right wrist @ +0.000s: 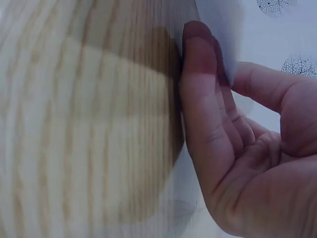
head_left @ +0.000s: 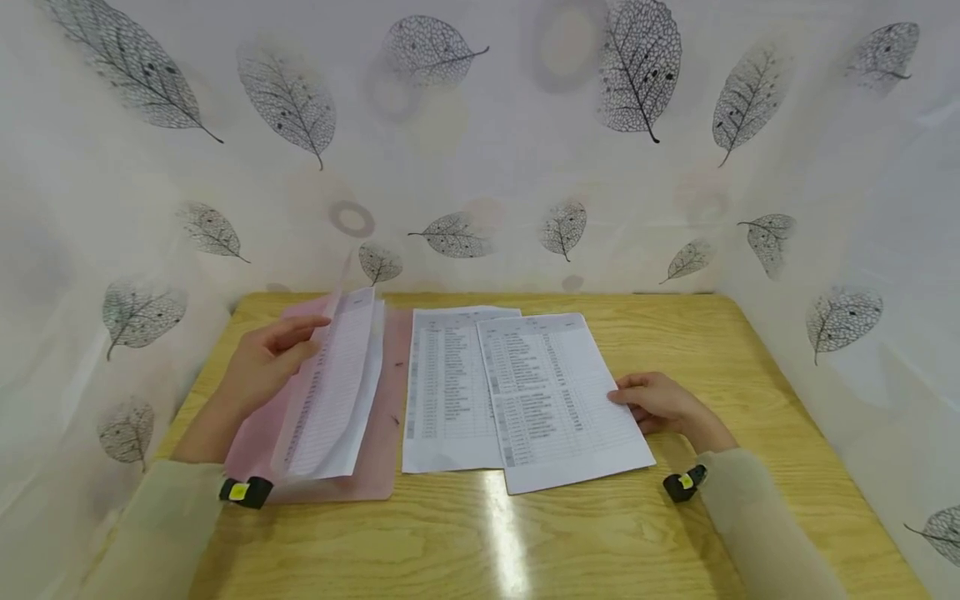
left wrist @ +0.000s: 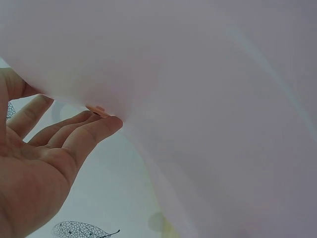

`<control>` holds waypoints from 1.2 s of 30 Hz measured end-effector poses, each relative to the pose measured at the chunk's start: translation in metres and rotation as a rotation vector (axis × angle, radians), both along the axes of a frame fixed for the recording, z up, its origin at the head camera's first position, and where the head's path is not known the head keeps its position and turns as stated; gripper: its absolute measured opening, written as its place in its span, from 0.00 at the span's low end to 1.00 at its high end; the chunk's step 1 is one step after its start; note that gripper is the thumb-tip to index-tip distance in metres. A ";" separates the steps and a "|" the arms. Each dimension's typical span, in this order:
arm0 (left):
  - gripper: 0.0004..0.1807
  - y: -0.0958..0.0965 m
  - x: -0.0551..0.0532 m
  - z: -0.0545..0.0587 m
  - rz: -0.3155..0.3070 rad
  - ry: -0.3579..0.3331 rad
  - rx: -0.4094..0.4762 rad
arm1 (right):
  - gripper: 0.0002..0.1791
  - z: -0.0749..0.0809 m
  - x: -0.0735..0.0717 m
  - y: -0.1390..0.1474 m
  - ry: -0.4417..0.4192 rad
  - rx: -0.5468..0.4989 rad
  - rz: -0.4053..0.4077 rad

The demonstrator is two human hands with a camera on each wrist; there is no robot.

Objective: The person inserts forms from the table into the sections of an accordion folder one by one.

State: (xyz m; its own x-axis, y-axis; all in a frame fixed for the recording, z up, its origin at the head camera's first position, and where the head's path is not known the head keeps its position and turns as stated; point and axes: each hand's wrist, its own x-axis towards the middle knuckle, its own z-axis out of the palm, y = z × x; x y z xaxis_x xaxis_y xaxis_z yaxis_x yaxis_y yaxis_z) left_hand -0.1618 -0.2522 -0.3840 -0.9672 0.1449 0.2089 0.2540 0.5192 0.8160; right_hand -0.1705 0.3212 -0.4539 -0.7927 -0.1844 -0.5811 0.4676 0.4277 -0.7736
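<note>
A pink plastic folder (head_left: 384, 458) lies on the left side of the table, its thin cover raised. My left hand (head_left: 272, 360) pinches the cover's edge between thumb and fingers. Loose white sheets (head_left: 343, 392) lean up inside the folder beside that flap. In the left wrist view, the translucent pink cover (left wrist: 198, 99) fills most of the picture. My right hand (head_left: 660, 402) holds the right edge of a printed paper sheet (head_left: 558, 408), thumb on top and fingers beneath. That sheet partly covers a second printed sheet (head_left: 450, 392) lying to its left.
All of this is on a yellow wood-grain table (head_left: 675, 333). A white curtain (head_left: 480, 175) with a leaf pattern stands behind and along both sides. Each wrist wears a small black camera, such as the left one (head_left: 251, 492).
</note>
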 end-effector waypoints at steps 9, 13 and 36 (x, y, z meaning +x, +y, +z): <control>0.18 -0.001 -0.001 0.000 0.009 0.014 -0.002 | 0.19 0.000 0.001 0.005 0.001 -0.087 0.045; 0.18 -0.002 -0.001 0.000 0.012 0.011 0.010 | 0.19 0.001 0.000 0.005 0.007 -0.094 0.062; 0.19 -0.006 0.002 0.005 0.027 -0.012 -0.018 | 0.14 0.012 -0.005 -0.004 0.048 -0.336 0.046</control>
State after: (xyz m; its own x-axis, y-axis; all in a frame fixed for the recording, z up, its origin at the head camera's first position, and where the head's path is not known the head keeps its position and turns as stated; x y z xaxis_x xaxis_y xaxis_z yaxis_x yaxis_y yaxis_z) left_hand -0.1596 -0.2577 -0.3794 -0.9731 0.1226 0.1952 0.2304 0.5405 0.8092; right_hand -0.1758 0.3173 -0.4416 -0.8038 -0.3954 -0.4445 0.4137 0.1654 -0.8953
